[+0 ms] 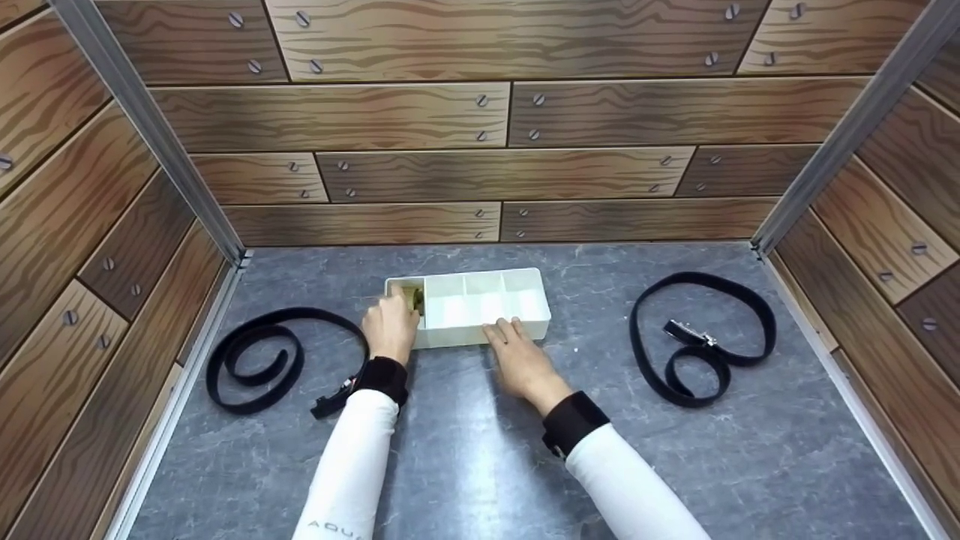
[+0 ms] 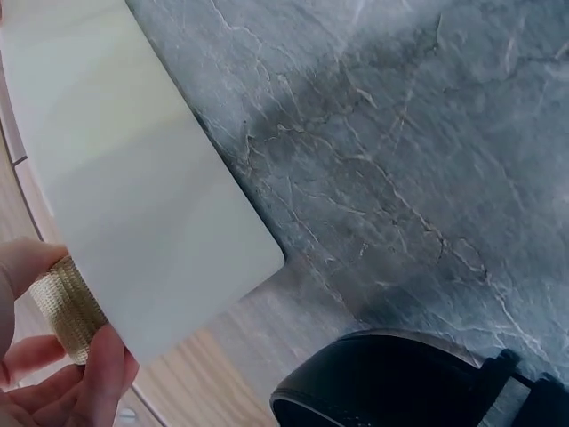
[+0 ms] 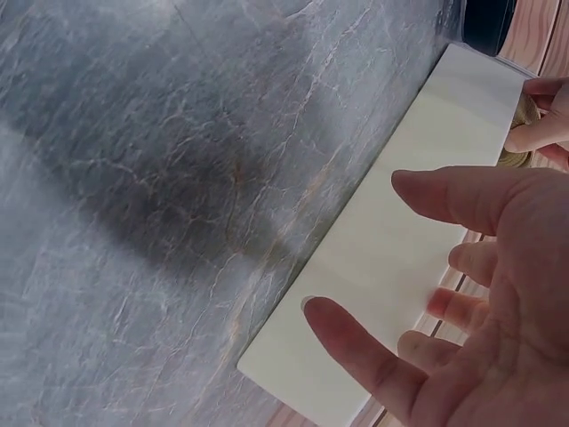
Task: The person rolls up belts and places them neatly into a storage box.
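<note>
A white divided box (image 1: pixel 457 337) stands on the grey marbled surface, its compartments side by side. My left hand (image 1: pixel 390 326) reaches over its left end and pinches a rolled khaki webbing strap (image 1: pixel 418 300) in the leftmost compartment. In the left wrist view the woven roll (image 2: pixel 69 307) shows between thumb and fingers, just above the box wall (image 2: pixel 151 196). Toward the box's right end, my right hand (image 1: pixel 521 360) touches the front rim with fingers extended. The right wrist view has that hand's thumb and fingers spread along the front wall (image 3: pixel 409 213), gripping nothing.
A coiled black belt (image 1: pixel 212 367) lies at the left, its buckle end close to my left wrist. Another black belt (image 1: pixel 770 322) with a silver buckle lies looped at the right. Wood-patterned panels (image 1: pixel 420 176) enclose the back and sides.
</note>
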Demonstrator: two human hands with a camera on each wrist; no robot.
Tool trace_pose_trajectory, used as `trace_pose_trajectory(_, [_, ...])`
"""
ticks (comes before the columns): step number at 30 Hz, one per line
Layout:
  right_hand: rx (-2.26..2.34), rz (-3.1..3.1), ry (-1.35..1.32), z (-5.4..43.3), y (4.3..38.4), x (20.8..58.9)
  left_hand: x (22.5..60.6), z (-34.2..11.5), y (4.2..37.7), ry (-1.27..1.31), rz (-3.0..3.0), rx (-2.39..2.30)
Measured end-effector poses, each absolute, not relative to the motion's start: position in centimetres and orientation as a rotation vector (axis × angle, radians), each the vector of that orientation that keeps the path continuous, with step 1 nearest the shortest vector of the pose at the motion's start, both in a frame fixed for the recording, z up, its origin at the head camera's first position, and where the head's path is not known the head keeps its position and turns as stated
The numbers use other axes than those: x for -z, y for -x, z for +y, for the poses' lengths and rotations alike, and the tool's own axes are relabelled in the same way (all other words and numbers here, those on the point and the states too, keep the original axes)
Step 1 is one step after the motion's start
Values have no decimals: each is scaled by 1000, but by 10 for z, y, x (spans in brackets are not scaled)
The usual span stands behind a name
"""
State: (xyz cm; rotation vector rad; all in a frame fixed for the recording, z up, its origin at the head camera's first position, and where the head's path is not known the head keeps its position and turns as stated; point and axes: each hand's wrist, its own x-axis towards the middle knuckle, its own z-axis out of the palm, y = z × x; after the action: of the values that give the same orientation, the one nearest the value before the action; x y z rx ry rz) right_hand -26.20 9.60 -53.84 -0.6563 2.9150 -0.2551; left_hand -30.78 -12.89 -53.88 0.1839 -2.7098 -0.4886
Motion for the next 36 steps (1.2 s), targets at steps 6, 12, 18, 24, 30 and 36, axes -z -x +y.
trace_pose_trajectory(6, [280, 2897, 638, 97, 262, 538, 539, -126, 311, -227, -2733, 480])
trace_pose_trajectory(12, [269, 2890, 636, 97, 262, 537, 536, -127, 311, -252, -2767, 500])
trace_pose_trajectory(18, [271, 2894, 638, 98, 262, 539, 537, -125, 312, -262, -2801, 490])
trace_pose_trajectory(24, [284, 2879, 625, 98, 261, 539, 538, -126, 311, -272, -2817, 488])
trace_pose_trajectory(30, [274, 2879, 610, 99, 262, 539, 536, -126, 310, -272, -2787, 536])
trace_pose_trajectory(36, [279, 2880, 622, 99, 261, 539, 536, -126, 307, -273, -2762, 570])
